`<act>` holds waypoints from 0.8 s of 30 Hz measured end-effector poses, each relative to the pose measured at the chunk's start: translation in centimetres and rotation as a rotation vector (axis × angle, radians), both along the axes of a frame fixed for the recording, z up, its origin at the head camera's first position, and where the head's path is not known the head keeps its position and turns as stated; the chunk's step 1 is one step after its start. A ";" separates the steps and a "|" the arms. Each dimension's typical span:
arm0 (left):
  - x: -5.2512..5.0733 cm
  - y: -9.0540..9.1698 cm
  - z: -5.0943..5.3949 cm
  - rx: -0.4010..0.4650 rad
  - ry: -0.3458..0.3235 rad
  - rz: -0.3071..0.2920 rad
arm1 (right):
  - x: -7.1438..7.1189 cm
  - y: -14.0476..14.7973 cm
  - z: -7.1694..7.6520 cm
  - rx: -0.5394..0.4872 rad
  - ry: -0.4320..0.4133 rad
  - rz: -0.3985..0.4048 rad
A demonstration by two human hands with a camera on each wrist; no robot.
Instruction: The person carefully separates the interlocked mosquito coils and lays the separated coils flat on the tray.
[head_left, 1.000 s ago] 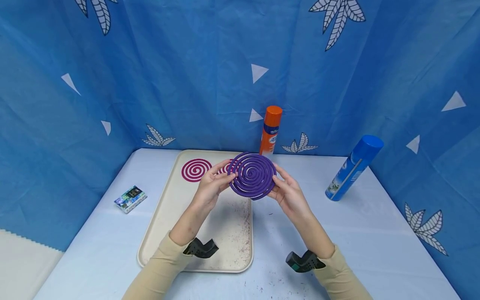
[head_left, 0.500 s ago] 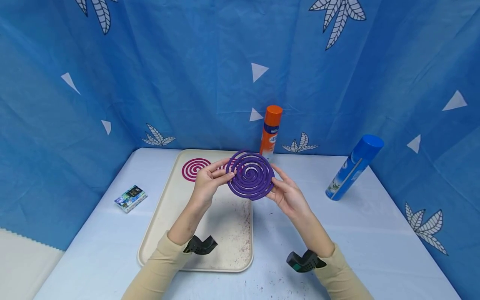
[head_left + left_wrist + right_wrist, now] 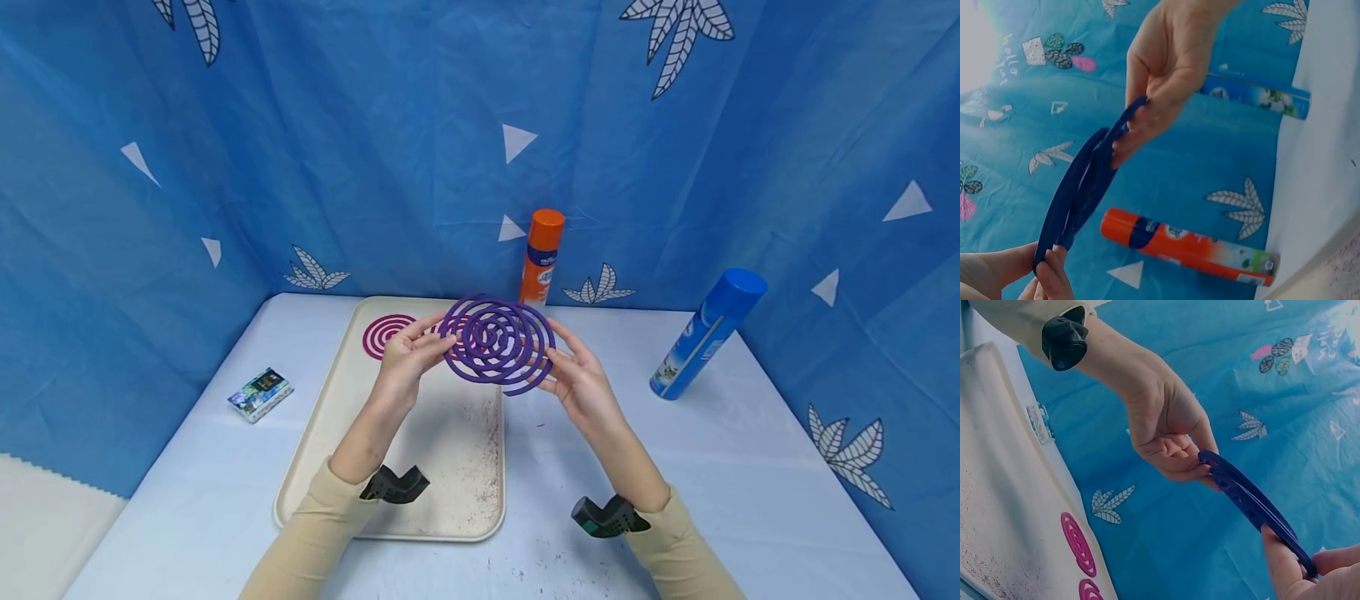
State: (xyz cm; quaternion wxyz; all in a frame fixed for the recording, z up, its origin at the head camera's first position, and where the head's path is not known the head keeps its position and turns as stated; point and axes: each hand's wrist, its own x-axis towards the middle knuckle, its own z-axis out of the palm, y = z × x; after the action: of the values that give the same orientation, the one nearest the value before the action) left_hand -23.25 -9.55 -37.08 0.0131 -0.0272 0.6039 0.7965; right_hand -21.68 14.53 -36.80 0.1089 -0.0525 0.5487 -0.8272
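Note:
A pair of purple mosquito coils (image 3: 1060, 200) is held up over the tray's back right part, overlapping and partly spread sideways from each other. My left hand (image 3: 403, 367) pinches the left edge between thumb and fingers. At the opposite edge, my right hand (image 3: 581, 383) pinches the other coil, its fingers partly behind the rings. Seen edge-on in the right wrist view, the two purple coils (image 3: 1254, 497) still touch, with a narrow gap at places. Behind the hands, two magenta coils (image 3: 1079, 544) lie on the tray; one is largely covered in the head view.
The cream tray (image 3: 450, 442) has reddish crumbs along its right side. An orange spray can (image 3: 540, 258) stands at the back, a blue spray can (image 3: 705, 333) at the right. A small patterned box (image 3: 260, 395) lies left of the tray on the white table (image 3: 720, 492).
My left hand has moved slightly left and up with its coil. The purple coils, earlier nearly stacked, now sit offset with their spirals fanned apart. My right hand has barely moved.

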 end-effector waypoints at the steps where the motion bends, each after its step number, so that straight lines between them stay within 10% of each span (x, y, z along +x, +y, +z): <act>1: -0.1 -0.1 0.0 -0.007 0.007 0.002 | -0.1 0.0 0.0 -0.003 -0.008 -0.004; 24: -0.3 -9.5 -4.0 -0.193 -0.193 0.137 | -1.3 -0.2 -1.3 0.025 -0.091 -0.107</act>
State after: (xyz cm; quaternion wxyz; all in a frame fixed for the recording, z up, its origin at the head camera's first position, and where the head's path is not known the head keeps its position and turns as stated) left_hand -23.57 -19.07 -41.08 0.0138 -0.1460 0.6703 0.7274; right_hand -23.02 14.37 -38.09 0.0900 0.0159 0.5555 -0.8265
